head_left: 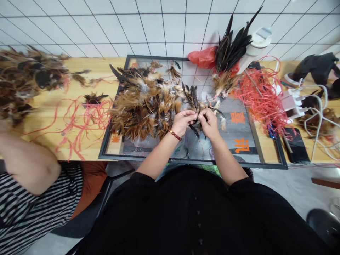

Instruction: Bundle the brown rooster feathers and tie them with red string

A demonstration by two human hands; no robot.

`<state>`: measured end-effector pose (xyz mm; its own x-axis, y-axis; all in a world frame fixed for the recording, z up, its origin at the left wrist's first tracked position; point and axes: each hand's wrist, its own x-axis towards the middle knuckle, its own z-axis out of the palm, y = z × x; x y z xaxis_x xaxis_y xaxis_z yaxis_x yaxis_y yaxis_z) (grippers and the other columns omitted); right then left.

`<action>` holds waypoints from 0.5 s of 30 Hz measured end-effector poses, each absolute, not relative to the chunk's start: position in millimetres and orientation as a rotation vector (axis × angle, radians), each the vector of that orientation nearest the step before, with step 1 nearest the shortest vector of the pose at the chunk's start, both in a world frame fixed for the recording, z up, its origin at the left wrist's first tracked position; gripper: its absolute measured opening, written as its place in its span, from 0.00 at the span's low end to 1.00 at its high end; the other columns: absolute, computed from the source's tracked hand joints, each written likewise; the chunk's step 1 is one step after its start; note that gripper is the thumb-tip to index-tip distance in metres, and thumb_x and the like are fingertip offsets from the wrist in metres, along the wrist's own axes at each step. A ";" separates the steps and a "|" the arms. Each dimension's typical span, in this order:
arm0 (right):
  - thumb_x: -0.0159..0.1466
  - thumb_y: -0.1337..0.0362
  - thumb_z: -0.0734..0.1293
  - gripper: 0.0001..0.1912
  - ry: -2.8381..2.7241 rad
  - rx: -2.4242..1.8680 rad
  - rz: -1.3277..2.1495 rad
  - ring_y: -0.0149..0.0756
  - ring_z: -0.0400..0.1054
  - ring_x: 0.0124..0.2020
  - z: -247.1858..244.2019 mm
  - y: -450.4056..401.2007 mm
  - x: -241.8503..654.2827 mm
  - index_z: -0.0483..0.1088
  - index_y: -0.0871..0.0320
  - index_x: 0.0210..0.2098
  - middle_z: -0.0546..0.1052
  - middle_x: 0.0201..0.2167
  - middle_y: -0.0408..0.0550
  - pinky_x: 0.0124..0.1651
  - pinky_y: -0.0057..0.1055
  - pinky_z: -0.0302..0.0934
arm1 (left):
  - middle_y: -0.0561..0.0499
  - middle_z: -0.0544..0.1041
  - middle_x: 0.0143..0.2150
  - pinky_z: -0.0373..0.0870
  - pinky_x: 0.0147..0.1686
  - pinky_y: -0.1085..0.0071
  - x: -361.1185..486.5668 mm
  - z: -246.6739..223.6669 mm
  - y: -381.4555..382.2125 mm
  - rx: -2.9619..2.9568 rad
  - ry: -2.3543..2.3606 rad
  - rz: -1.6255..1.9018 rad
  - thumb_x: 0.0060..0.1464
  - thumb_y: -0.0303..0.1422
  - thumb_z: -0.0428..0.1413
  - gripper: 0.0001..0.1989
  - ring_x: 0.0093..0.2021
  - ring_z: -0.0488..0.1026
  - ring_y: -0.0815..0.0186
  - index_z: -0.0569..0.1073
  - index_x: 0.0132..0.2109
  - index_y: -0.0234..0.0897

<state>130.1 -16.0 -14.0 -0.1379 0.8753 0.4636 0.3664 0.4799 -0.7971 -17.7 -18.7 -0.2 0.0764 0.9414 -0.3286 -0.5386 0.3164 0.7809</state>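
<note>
My left hand (183, 122), with a red bead bracelet (175, 135) at its wrist, pinches the lower end of some dark feathers (191, 96) that point up and away from me. Opposite it, my right hand (209, 122) is closed too, its fingertips meeting the left ones at the same feather ends. Both hands are just above a black-framed glass panel (172, 156). Left of them spreads a large heap of brown feathers (147, 106). Small loose feathers (222, 122) lie close to my right hand. What exactly sits between the fingertips is too small to make out.
Pink plastic strings (262, 94) pile up on the right, beside a black phone (295, 145) and white cables (320, 118). Long black feathers (231, 47) stand by a red bag (203, 57) at the back. Another person's arm (29, 163) is at the left, near more feathers (29, 74).
</note>
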 end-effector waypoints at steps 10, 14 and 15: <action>0.74 0.46 0.56 0.22 -1.818 -1.025 0.755 0.44 0.77 0.48 -27.1 -11.5 134.0 0.72 0.51 0.52 0.82 0.46 0.52 0.54 0.45 0.70 | 0.54 0.78 0.27 0.68 0.33 0.75 -20.1 -8.3 -19.7 1.016 1.098 1.252 0.40 0.28 0.70 0.09 0.28 0.72 0.73 0.76 0.28 0.35; 0.73 0.46 0.58 0.20 -1.779 -1.094 0.722 0.41 0.76 0.39 -34.5 -10.5 129.4 0.73 0.51 0.50 0.82 0.41 0.50 0.47 0.42 0.72 | 0.50 0.80 0.34 0.71 0.42 0.70 -21.8 -14.3 -25.1 1.474 1.343 1.399 0.51 0.27 0.63 0.03 0.35 0.75 0.67 0.79 0.32 0.39; 0.73 0.46 0.58 0.20 -1.768 -1.097 0.719 0.41 0.76 0.39 -35.3 -10.3 128.4 0.72 0.51 0.51 0.82 0.41 0.50 0.47 0.42 0.72 | 0.49 0.80 0.36 0.71 0.44 0.68 -22.7 -15.1 -26.3 1.574 1.370 1.413 0.53 0.28 0.62 0.03 0.37 0.75 0.66 0.80 0.33 0.40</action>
<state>128.4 -10.3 -35.3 -0.1946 0.9000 0.3901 0.3720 0.4357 -0.8196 -22.7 -26.3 -15.1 -0.1061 0.9421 0.3182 0.2891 -0.2769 0.9164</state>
